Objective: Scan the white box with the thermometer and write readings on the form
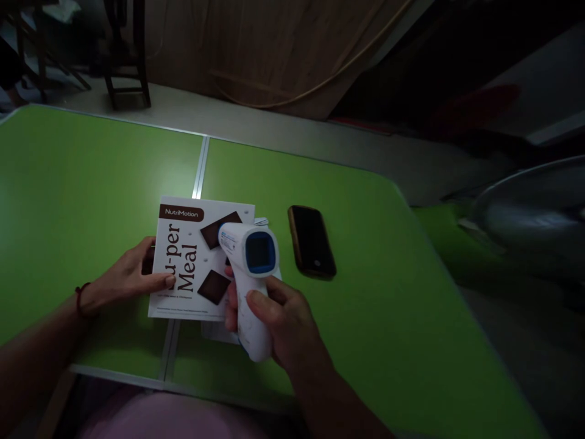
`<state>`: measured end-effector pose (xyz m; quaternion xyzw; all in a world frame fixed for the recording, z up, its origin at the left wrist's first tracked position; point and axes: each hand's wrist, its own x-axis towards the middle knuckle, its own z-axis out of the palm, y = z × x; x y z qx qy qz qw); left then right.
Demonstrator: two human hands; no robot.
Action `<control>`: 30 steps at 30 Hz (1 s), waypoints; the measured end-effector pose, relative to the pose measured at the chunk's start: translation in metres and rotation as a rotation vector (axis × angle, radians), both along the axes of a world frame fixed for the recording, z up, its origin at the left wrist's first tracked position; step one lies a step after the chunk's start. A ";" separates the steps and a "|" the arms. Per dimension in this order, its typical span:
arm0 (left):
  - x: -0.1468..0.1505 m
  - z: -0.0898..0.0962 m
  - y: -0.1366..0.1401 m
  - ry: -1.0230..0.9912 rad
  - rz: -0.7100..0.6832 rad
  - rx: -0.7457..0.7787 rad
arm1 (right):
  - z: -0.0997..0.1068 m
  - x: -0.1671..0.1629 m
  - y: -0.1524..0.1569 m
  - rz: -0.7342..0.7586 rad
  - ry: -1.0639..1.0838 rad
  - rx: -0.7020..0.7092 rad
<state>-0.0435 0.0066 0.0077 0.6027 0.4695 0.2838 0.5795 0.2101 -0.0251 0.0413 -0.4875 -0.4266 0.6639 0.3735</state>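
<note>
The green tabletop fills most of the view; a metal seam runs from its far edge toward the person and divides it into two panels. Beyond the far edge lie a pale floor and a wooden wall panel, with dark chair legs at upper left. A blurred grey object sits at the right edge of the view; its identity cannot be told.

A white box printed "NutriMotion" and "Meal", with dark brown squares on its face, lies flat on the tabletop across the seam, near the front edge. A dark smartphone lies face up just to the right of the box, apart from it.

The right hand holds an infrared thermometer, white with a blue-framed display. The grip is clamped around the handle, thumb on the near side. The thermometer head hangs over the right part of the box, with the display facing the camera.

The left hand rests on the left edge of the box, fingers loosely spread, the fingertips touching the printed face. A red cord bracelet circles the left wrist.
</note>
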 end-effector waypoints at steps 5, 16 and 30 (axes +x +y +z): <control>0.001 0.002 0.000 -0.013 0.014 -0.049 | 0.001 -0.001 -0.002 -0.037 0.022 -0.001; 0.002 0.003 -0.002 -0.022 0.027 -0.089 | -0.036 0.039 -0.010 -0.269 -0.093 0.127; 0.001 0.012 0.001 -0.012 0.065 -0.087 | -0.089 0.065 0.022 -0.168 -1.136 0.435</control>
